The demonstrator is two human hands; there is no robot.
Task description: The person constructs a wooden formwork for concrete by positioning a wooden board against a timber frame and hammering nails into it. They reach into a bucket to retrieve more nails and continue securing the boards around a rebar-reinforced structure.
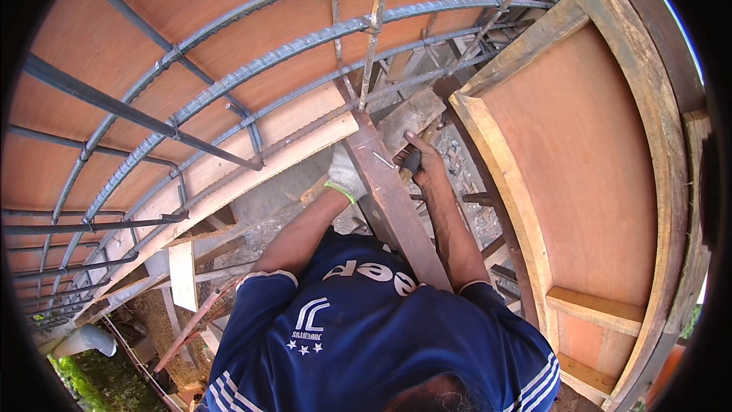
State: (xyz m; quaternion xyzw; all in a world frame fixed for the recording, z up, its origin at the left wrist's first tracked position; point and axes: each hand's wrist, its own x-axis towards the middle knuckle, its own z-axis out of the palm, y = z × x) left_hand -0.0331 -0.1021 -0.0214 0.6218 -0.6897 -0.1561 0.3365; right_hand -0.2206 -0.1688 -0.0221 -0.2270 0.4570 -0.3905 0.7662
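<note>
Gripping black handle [412, 163] with right hand [431, 164]; unable to verify grip of left hand [347, 173] (behind timber [396, 214]); judging nail [383, 161] not yet flush.

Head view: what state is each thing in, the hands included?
Left hand: gloved, partly hidden behind the dark beam; its grip can't be seen.
Right hand: bare, closed around a dark handle.
Dark beam: slanted, between the hands.
Nail: at a slant on the beam; can't tell if driven in.
Steel bars: exposed, crossing, some curved.
Plywood panel: edged with timber.
</note>
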